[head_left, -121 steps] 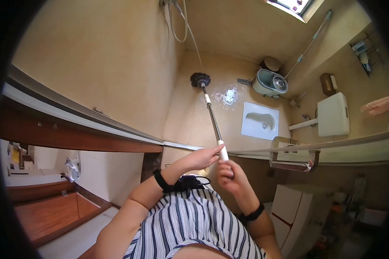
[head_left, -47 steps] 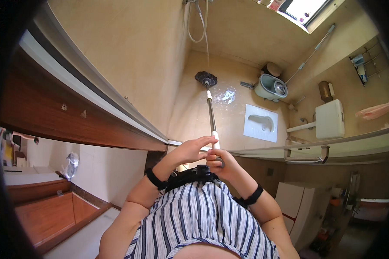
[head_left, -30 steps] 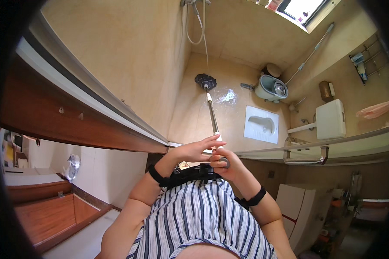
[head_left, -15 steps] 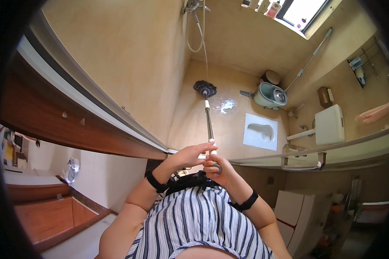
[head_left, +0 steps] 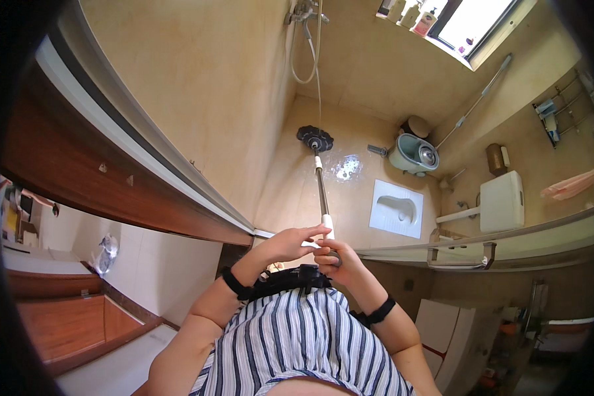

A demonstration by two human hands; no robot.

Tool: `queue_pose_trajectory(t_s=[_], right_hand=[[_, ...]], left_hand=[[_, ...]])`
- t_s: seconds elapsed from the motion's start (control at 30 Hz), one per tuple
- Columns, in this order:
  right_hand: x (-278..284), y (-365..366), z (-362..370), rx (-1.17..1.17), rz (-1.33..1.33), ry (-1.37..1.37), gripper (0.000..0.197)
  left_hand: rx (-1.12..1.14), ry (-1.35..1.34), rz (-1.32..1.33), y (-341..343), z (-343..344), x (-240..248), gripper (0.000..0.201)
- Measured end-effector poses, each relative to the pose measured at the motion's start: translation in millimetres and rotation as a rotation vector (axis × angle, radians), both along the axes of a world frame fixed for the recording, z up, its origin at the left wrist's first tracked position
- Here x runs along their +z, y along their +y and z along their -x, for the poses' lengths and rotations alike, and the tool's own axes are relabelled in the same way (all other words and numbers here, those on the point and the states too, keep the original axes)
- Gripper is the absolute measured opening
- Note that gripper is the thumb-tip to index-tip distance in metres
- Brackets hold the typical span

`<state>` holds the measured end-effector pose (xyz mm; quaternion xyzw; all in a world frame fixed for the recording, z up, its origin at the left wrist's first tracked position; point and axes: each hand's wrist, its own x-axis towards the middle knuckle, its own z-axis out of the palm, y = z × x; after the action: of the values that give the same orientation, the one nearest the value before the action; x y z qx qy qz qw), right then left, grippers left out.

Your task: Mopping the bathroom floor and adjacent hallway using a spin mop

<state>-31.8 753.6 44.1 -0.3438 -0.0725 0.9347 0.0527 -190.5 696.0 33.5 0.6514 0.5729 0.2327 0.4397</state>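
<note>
A mop [head_left: 321, 188] with a grey metal pole and white sleeves reaches away from me. Its dark, shaggy head [head_left: 315, 138] lies spread on the tiled floor near the left wall. My left hand [head_left: 292, 243] holds the pole's white upper sleeve, its fingers fairly straight across it and the thumb below. Just nearer to me, my right hand [head_left: 340, 262] is closed round the grey end of the handle. The two hands almost touch, and they hide part of the upper pole.
A squat toilet [head_left: 383, 224] is set in the floor on the right. Behind it stand a blue-grey mop bucket [head_left: 402, 160] and a floor drain [head_left: 377, 150]. A second mop pole [head_left: 475, 102] leans on the wall. A shower hose [head_left: 294, 63] hangs at the far left.
The view has tilted slightly, so the room sits lower in the picture. Against the floor, the mop head has slid a little farther away. Both hands keep their hold on the handle.
</note>
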Motion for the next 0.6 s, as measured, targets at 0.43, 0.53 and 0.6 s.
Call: queue_pose_trajectory(t_s=[0.43,0.53,0.6], right_hand=[[-37,14,-17,-0.03,0.028,0.003,0.006],[-27,11,-15,-0.029,0.05,0.052,0.007],[-48,30,-8,-0.063,0.124,0.008,0.008]], left_hand=[[-0.05,0.066,0.089,23,-16,-34,0.046],[-0.094,-0.204,0.076,31,-4,-44,0.043],[-0.08,-0.232,0.061,36,-2,-56,0.042]])
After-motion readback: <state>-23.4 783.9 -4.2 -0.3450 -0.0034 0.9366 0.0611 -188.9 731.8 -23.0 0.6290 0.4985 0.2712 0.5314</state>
